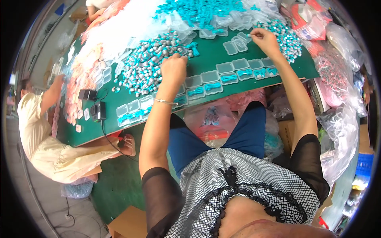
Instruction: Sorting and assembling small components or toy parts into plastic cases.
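Note:
My left hand [174,68] is closed at the right edge of a heap of small silver-and-turquoise pieces [145,65]. Its fingertips point away from me, and whatever they hold is hidden. Farther right, my right hand [266,41] pinches with thumb and forefinger beside a few loose clear plastic boxes [237,44]. What lies in that pinch is too small to name. A second heap of silver-and-turquoise pieces [287,39] is just right of this hand. Along the near table edge runs a row of opened clear boxes [213,87], many with turquoise cord bundles inside.
Turquoise cords [198,14] and clear boxes are piled at the back of the green table [206,43]. Orange pieces [83,75] and a black device [98,111] lie left. A person in pale yellow [47,139] works there; another is at the far left. Plastic bags [337,127] crowd the right.

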`<state>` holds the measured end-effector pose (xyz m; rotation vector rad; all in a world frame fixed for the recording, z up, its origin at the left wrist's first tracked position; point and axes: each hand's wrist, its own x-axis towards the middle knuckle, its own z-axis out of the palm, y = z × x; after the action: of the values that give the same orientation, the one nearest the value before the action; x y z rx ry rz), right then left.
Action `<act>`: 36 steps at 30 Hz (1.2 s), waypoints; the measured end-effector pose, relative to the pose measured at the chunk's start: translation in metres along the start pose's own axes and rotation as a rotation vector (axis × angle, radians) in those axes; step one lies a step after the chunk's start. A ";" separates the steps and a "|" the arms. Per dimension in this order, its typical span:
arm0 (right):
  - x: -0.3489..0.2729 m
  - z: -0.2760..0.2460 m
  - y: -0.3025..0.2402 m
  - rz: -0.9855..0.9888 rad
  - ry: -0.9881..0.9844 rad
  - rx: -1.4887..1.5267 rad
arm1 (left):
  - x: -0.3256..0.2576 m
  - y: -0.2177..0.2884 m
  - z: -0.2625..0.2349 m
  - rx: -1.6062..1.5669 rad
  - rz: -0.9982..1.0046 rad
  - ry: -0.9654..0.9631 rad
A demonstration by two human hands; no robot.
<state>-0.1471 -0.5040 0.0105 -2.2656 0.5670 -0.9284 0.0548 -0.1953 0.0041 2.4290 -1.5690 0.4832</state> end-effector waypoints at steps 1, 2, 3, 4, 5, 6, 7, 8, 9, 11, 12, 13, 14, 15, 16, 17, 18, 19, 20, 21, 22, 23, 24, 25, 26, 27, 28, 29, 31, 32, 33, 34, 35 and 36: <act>-0.004 -0.001 -0.004 0.028 -0.028 0.075 | 0.001 -0.004 -0.002 -0.024 0.033 0.040; -0.010 -0.001 -0.008 0.039 -0.035 0.144 | 0.000 -0.002 -0.002 -0.173 -0.029 0.082; -0.014 0.000 -0.015 0.027 -0.059 0.226 | 0.002 0.002 -0.007 -0.319 -0.043 0.118; -0.020 0.000 -0.021 0.015 -0.082 0.308 | 0.005 0.006 -0.011 -0.467 -0.057 0.150; -0.026 0.000 -0.027 0.028 -0.100 0.412 | 0.008 0.014 -0.014 -0.473 -0.048 0.148; -0.032 0.001 -0.036 0.030 -0.094 0.410 | 0.012 0.028 -0.017 -0.771 -0.162 0.075; -0.039 0.001 -0.044 0.018 -0.104 0.459 | 0.014 0.044 -0.021 -1.066 -0.282 -0.006; -0.045 0.001 -0.051 0.007 -0.115 0.508 | 0.015 0.062 -0.025 -1.348 -0.352 -0.070; -0.050 -0.002 -0.056 0.013 -0.118 0.493 | 0.018 0.077 -0.028 -1.445 -0.381 -0.130; -0.059 0.003 -0.065 -0.030 -0.106 0.473 | 0.019 0.099 -0.025 -1.543 -0.415 -0.194; -0.064 0.006 -0.070 -0.075 -0.097 0.454 | 0.021 0.108 -0.020 -1.716 -0.460 -0.183; -0.070 0.006 -0.078 -0.076 -0.106 0.441 | 0.021 0.115 -0.016 -1.889 -0.505 -0.170; -0.074 0.007 -0.080 -0.073 -0.105 0.440 | 0.021 0.120 -0.014 -1.890 -0.506 -0.174; -0.079 0.006 -0.081 -0.084 -0.103 0.429 | 0.022 0.126 -0.013 -1.933 -0.488 -0.168; -0.081 0.004 -0.080 -0.095 -0.101 0.419 | 0.024 0.131 -0.014 -1.975 -0.470 -0.161; -0.084 0.002 -0.076 -0.092 -0.102 0.441 | 0.025 0.136 -0.014 -1.980 -0.474 -0.160; -0.086 0.000 -0.075 -0.090 -0.099 0.441 | 0.025 0.138 -0.015 -1.978 -0.474 -0.163; -0.088 -0.003 -0.075 -0.051 -0.134 0.418 | 0.024 0.141 -0.016 -1.961 -0.470 -0.165; -0.090 -0.006 -0.075 -0.011 -0.168 0.394 | 0.023 0.142 -0.017 -1.944 -0.467 -0.166; -0.092 -0.008 -0.076 -0.010 -0.165 0.393 | 0.022 0.144 -0.017 -1.944 -0.464 -0.170; -0.094 -0.011 -0.077 0.026 -0.168 0.349 | 0.021 0.145 -0.017 -1.886 -0.447 -0.191; -0.096 -0.013 -0.078 0.062 -0.172 0.306 | 0.021 0.145 -0.017 -1.827 -0.431 -0.210; -0.098 -0.014 -0.077 0.062 -0.171 0.306 | 0.020 0.145 -0.013 -1.826 -0.430 -0.212; -0.100 -0.016 -0.075 0.008 -0.173 0.209 | 0.020 0.144 -0.008 -1.610 -0.370 -0.184; -0.102 -0.018 -0.073 -0.047 -0.176 0.112 | 0.018 0.143 -0.003 -1.395 -0.312 -0.156; -0.104 -0.019 -0.068 -0.045 -0.173 0.111 | 0.017 0.144 0.000 -1.395 -0.309 -0.158; -0.107 -0.019 -0.064 -0.163 -0.154 0.023 | 0.015 0.146 0.002 -1.157 -0.223 -0.071; -0.109 -0.019 -0.059 -0.281 -0.135 -0.065 | 0.012 0.147 0.005 -0.917 -0.139 0.015; -0.112 -0.015 -0.051 -0.312 -0.103 -0.083 | 0.007 0.150 0.008 -0.802 -0.088 0.083; -0.114 -0.013 -0.047 -0.346 -0.072 -0.102 | 0.006 0.151 0.009 -0.686 -0.039 0.151; -0.116 -0.012 -0.047 -0.345 -0.072 -0.102 | 0.004 0.153 0.008 -0.686 -0.039 0.150; -0.118 -0.011 -0.047 -0.318 -0.065 -0.121 | 0.003 0.154 0.007 -0.655 -0.038 0.149; -0.120 -0.010 -0.047 -0.290 -0.058 -0.141 | 0.003 0.155 0.007 -0.625 -0.037 0.148; -0.122 -0.009 -0.046 -0.291 -0.059 -0.140 | 0.001 0.155 0.007 -0.625 -0.038 0.148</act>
<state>-0.2270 -0.4032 -0.0108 -2.5397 0.2878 -0.9815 -0.0851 -0.2629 -0.0025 1.8966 -1.3497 0.1276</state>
